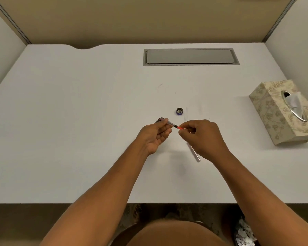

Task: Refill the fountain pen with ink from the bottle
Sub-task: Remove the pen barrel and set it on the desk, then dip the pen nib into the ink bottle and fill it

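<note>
from the head view, both hands meet over the white desk (78,121), a little nearer the person than the bottle cap (179,111). the left hand (156,134) pinches the nib end of the fountain pen section (171,124) between thumb and curled fingertips; the right hand (202,134) pinches its red converter (179,128) with curled fingers. the ink bottle (160,120) sits just left of the cap, mostly hidden behind the left fingers. the silver pen barrel (194,152) lies on the desk nearer than the cap, partly under the right hand. a tissue box (281,112) stands far right of the cap.
</note>
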